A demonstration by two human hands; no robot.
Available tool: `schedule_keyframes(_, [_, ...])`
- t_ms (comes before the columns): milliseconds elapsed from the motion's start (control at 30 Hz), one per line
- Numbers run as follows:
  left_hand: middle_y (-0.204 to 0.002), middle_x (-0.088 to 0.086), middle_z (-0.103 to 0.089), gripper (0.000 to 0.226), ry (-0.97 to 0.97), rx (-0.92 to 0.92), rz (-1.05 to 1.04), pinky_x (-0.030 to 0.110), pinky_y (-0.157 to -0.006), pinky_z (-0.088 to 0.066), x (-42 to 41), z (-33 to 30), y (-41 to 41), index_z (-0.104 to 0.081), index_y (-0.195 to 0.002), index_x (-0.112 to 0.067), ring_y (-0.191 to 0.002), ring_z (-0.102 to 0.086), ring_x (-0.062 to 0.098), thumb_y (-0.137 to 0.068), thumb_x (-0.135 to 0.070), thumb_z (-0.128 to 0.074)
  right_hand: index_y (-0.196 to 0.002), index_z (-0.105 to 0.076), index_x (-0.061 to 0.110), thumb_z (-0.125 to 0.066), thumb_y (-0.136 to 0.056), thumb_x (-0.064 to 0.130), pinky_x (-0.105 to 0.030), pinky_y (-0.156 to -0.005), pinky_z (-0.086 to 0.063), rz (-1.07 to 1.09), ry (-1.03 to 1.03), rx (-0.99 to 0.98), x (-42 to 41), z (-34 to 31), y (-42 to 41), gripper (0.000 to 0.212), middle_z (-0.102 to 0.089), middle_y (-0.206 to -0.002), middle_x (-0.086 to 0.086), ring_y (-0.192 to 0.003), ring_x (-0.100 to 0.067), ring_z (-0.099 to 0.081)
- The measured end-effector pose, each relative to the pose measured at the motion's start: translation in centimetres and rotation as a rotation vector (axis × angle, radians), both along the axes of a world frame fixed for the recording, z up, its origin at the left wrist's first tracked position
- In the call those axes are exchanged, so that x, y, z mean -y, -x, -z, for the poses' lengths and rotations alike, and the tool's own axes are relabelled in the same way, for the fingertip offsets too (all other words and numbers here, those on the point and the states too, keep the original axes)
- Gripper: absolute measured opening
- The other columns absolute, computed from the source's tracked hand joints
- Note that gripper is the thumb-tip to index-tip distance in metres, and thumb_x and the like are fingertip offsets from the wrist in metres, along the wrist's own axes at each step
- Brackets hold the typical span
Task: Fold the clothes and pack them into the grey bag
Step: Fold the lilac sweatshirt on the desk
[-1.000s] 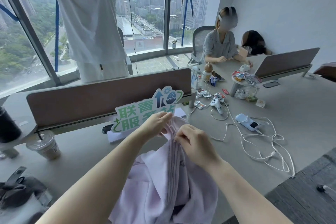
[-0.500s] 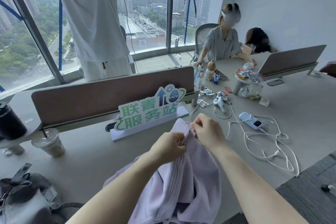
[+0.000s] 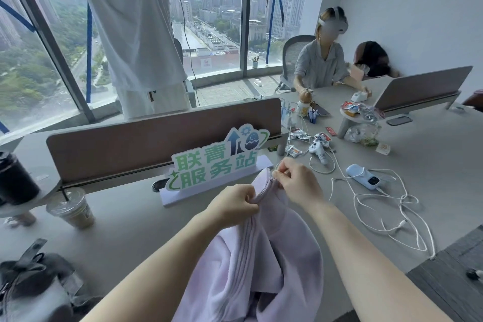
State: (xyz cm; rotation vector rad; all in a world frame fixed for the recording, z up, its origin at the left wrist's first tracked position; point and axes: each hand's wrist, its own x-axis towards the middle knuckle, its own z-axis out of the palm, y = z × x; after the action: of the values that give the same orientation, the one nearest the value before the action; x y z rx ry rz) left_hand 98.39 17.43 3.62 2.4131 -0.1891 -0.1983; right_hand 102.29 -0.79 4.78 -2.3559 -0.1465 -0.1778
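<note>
A lilac fleece jacket with a front zip lies bunched on the grey desk in front of me. My left hand grips the zip seam a little below the collar. My right hand pinches the zip pull at the collar's top, just beyond the left hand. The jacket's lower part runs off the bottom of the view. The grey bag with dark straps sits at the desk's near left corner, only partly in view.
A green-lettered sign stands right behind the jacket, in front of a brown divider. An iced drink cup stands left. White cables, a blue device and snack wrappers lie right. People stand and sit beyond the desk.
My right hand has slid up the zip toward the collar's top, away from the left hand. The left hand has dropped lower on the seam. The view has shifted slightly.
</note>
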Motion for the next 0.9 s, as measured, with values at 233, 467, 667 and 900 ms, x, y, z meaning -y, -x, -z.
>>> schedule_keyframes(233, [-0.082, -0.002, -0.062, 0.011, 0.109, 0.043, -0.118, 0.032, -0.07, -0.045, 2.5, 0.3, 0.0, -0.055, -0.089, -0.014, -0.077, -0.056, 0.02, -0.081, -0.022, -0.058, -0.085, -0.055, 0.013, -0.058, -0.093, 0.022, -0.036, -0.065, -0.046, -0.105, 0.1, 0.141, -0.9, -0.2, 1.8, 0.012, -0.064, -0.08, -0.003, -0.074, -0.027, -0.059])
schedule_keyframes(467, [-0.062, -0.001, -0.039, 0.024, 0.091, 0.056, 0.008, 0.03, -0.052, -0.027, 3.1, 0.0, -0.3, -0.031, -0.068, -0.017, -0.063, -0.033, 0.021, -0.081, -0.01, -0.051, -0.085, -0.051, 0.018, -0.055, -0.095, 0.025, -0.033, -0.064, -0.032, 0.102, 0.225, 0.065, -1.2, -0.2, 1.3, 0.013, -0.067, -0.094, -0.008, -0.089, -0.033, -0.059])
schedule_keyframes(667, [-0.063, -0.005, -0.046, 0.017, 0.104, 0.054, -0.111, 0.031, -0.058, -0.034, 1.0, 2.1, -0.4, -0.039, -0.073, -0.02, -0.061, -0.04, 0.018, -0.087, -0.015, -0.048, -0.102, -0.057, 0.02, -0.058, -0.095, 0.03, -0.033, -0.077, -0.046, 0.073, -0.198, -0.106, -0.4, 2.2, 1.4, 0.012, -0.064, -0.098, 0.004, -0.089, -0.02, -0.061])
schedule_keyframes(900, [-0.087, -0.006, -0.064, 0.027, 0.154, -0.134, -0.159, 0.028, -0.073, -0.045, -1.1, 6.9, 1.2, -0.059, -0.109, -0.023, -0.081, -0.059, 0.014, -0.088, -0.039, -0.065, -0.146, -0.036, 0.018, -0.072, -0.08, 0.039, -0.032, -0.104, -0.039, 0.088, -0.156, -0.704, 1.3, 11.0, 2.7, 0.078, -0.049, -0.143, -0.004, -0.129, -0.023, -0.049])
